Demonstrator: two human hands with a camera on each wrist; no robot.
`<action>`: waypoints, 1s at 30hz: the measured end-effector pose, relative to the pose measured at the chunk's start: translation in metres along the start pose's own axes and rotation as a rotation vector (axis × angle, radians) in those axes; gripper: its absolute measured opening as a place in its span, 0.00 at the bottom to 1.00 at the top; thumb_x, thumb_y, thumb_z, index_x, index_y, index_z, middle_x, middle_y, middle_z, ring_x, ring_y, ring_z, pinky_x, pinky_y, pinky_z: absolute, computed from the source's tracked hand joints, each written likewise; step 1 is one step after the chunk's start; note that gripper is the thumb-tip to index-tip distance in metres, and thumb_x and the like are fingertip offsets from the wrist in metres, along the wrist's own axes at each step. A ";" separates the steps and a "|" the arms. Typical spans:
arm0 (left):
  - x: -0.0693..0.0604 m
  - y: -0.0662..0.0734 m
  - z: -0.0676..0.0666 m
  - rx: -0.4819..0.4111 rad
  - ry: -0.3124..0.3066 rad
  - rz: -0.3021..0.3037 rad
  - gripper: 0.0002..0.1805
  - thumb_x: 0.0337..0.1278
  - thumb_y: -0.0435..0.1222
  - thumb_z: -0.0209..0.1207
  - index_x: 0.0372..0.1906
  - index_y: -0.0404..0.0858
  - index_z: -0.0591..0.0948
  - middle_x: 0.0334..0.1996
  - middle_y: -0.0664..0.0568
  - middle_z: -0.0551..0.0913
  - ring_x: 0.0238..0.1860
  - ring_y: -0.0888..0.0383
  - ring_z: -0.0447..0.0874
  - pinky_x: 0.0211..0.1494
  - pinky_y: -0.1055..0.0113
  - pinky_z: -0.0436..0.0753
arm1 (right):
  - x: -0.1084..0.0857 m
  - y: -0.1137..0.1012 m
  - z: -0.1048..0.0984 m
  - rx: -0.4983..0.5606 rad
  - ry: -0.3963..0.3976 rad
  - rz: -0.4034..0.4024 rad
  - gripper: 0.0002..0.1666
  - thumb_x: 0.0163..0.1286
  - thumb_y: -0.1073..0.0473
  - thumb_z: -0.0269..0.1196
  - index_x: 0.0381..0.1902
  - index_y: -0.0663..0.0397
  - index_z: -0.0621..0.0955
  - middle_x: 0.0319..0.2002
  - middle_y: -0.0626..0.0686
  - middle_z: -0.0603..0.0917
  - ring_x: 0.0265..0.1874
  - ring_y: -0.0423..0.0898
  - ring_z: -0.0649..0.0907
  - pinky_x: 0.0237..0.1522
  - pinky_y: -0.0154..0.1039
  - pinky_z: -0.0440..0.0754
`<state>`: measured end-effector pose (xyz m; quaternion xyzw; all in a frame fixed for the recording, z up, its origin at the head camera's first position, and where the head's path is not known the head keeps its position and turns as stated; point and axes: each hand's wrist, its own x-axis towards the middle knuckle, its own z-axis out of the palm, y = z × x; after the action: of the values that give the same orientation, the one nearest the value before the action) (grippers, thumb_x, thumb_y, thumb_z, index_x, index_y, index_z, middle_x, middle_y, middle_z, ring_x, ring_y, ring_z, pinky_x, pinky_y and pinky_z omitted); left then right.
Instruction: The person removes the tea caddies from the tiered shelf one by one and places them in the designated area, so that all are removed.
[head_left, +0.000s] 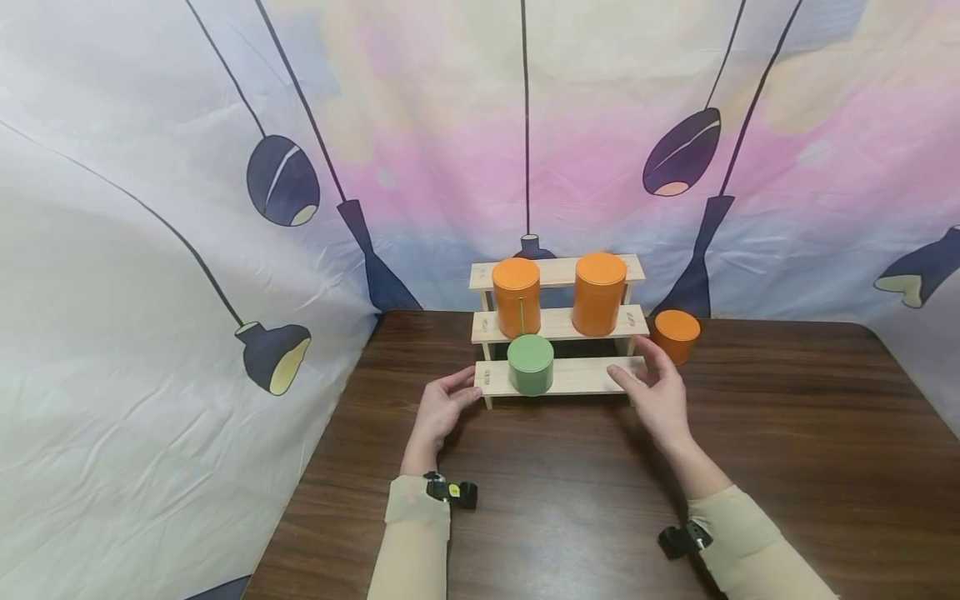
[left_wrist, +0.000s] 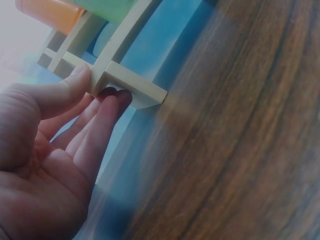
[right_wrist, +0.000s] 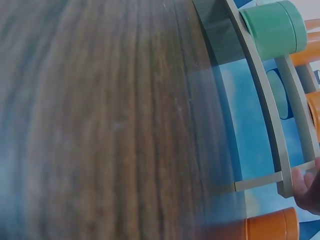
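A three-tier wooden display rack [head_left: 581, 377] stands on the table. My left hand [head_left: 441, 410] pinches the left end of its lowest shelf, thumb at the edge and fingers beneath, as the left wrist view shows. Around the right end of that shelf is my right hand [head_left: 663, 398], its thumb over the board and its fingers at the end piece. A short green canister [head_left: 531, 367] sits left on the lowest shelf. Two taller orange canisters, a left one [head_left: 517, 304] and a right one [head_left: 597, 298], stand on the middle shelf. The top shelf [head_left: 557, 272] shows behind them.
Just right of the rack, behind my right hand, another orange canister [head_left: 677, 336] stands on the dark wood-grain table [head_left: 540, 492]. A printed cloth [head_left: 450, 142] with painted lamps hangs behind the table and along its left side.
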<state>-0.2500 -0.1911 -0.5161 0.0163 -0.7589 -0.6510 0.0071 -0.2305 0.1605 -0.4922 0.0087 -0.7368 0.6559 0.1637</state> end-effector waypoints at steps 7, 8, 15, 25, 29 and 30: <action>0.002 -0.001 -0.002 0.011 -0.009 -0.001 0.26 0.68 0.23 0.66 0.69 0.27 0.80 0.62 0.32 0.84 0.60 0.47 0.86 0.54 0.71 0.83 | -0.001 -0.004 0.007 0.016 -0.010 0.010 0.41 0.69 0.62 0.76 0.76 0.61 0.73 0.75 0.61 0.74 0.76 0.54 0.70 0.74 0.57 0.71; 0.002 -0.001 -0.002 0.009 -0.010 -0.002 0.26 0.68 0.24 0.66 0.69 0.27 0.80 0.62 0.32 0.84 0.60 0.48 0.86 0.54 0.71 0.83 | -0.001 -0.004 0.008 0.019 -0.014 0.014 0.41 0.69 0.61 0.76 0.76 0.61 0.73 0.75 0.61 0.74 0.76 0.55 0.70 0.74 0.57 0.71; 0.001 0.000 -0.004 -0.008 -0.018 0.007 0.26 0.67 0.27 0.69 0.69 0.32 0.82 0.62 0.36 0.85 0.59 0.49 0.87 0.55 0.69 0.84 | -0.002 -0.005 0.016 0.032 -0.042 0.024 0.41 0.70 0.61 0.75 0.77 0.61 0.73 0.76 0.61 0.73 0.75 0.57 0.71 0.74 0.57 0.70; -0.001 0.001 -0.004 -0.008 -0.023 0.013 0.25 0.66 0.28 0.70 0.68 0.33 0.83 0.61 0.37 0.86 0.59 0.51 0.88 0.56 0.68 0.84 | -0.004 -0.005 0.031 0.026 -0.063 0.032 0.40 0.71 0.61 0.75 0.77 0.58 0.72 0.75 0.59 0.74 0.75 0.55 0.71 0.73 0.57 0.72; -0.001 0.001 -0.003 -0.002 -0.023 0.009 0.26 0.66 0.28 0.70 0.68 0.34 0.83 0.60 0.39 0.87 0.58 0.51 0.88 0.56 0.68 0.84 | -0.004 -0.006 0.038 0.056 -0.066 0.043 0.40 0.71 0.61 0.75 0.77 0.58 0.73 0.75 0.59 0.74 0.74 0.58 0.73 0.73 0.57 0.72; -0.001 0.001 -0.003 -0.002 -0.022 0.004 0.26 0.66 0.28 0.70 0.68 0.34 0.83 0.60 0.39 0.87 0.58 0.52 0.88 0.56 0.68 0.84 | -0.004 -0.006 0.039 0.066 -0.067 0.047 0.40 0.71 0.62 0.75 0.77 0.59 0.73 0.75 0.60 0.74 0.74 0.58 0.73 0.72 0.57 0.73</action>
<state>-0.2489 -0.1943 -0.5147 0.0075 -0.7582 -0.6519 0.0003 -0.2341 0.1208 -0.4907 0.0189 -0.7200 0.6827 0.1231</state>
